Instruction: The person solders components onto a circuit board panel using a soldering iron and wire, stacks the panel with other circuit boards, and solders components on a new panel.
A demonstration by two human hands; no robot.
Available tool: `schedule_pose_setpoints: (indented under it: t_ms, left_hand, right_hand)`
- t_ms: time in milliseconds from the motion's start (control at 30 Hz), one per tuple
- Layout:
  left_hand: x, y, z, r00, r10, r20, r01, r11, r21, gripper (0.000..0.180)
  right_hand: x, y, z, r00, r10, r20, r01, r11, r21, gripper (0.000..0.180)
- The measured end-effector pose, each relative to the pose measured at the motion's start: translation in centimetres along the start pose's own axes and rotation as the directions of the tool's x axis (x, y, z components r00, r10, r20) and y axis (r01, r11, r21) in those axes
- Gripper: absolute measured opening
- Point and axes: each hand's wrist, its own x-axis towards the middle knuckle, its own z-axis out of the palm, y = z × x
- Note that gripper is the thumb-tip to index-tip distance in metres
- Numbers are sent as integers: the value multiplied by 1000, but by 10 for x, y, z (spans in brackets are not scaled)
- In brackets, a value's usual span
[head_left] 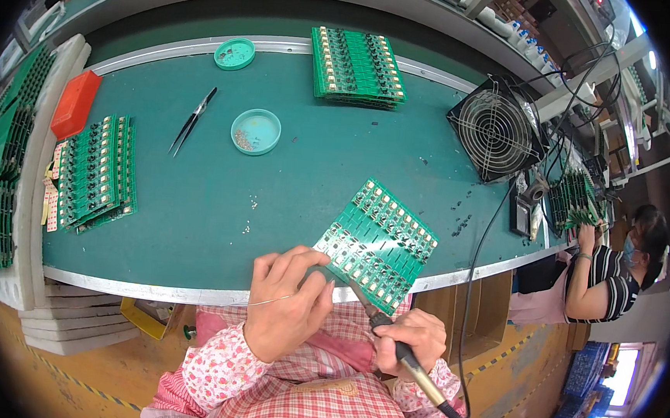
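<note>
A green circuit board [383, 247] with rows of pale and black parts lies aslant at the table's front edge, its near corner jutting over it. My right hand [413, 340] is wrapped round a soldering iron [424, 382], whose tip points at the board's near left edge. Beside that edge, my left hand [286, 303] is closed with bent fingers, and a thin strand of solder wire [270, 301] runs across it. Its fingertips are close to the board's left corner; whether they touch it I cannot tell.
Circuit boards are stacked at the back [358, 67] and left [97, 173]. Tweezers [193, 121], two round dishes [256, 132] [234, 54] and a red bin [75, 105] lie around. A fan [497, 131] stands right, by the iron's cord [474, 273]. A co-worker [610, 275] sits far right.
</note>
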Motion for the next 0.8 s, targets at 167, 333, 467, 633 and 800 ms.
schedule_pose_setpoints:
  t_ms: [167, 333, 467, 633, 800]
  left_hand:
    - [2, 4, 1, 1000, 21, -1, -21, 1000, 11, 12]
    - [3, 5, 6, 1000, -4, -19, 5, 999, 43, 13]
    - [4, 5, 7, 1000, -10, -26, 12, 998, 61, 13]
    - [6, 5, 8, 999, -4, -35, 6, 998, 69, 14]
    - [5, 3, 7, 1000, -13, -27, 15, 997, 73, 14]
  right_hand:
    - [-11, -1, -1, 984, 126, -129, -119, 991, 58, 11]
    - [-14, 1, 7, 973, 149, -179, -131, 986, 107, 11]
    - [-9, 0, 12, 980, 143, -136, -133, 988, 80, 12]
    - [-5, 0, 16, 983, 149, -103, -146, 988, 42, 15]
    - [-2, 0, 17, 1000, -3, -2, 3, 998, -58, 23]
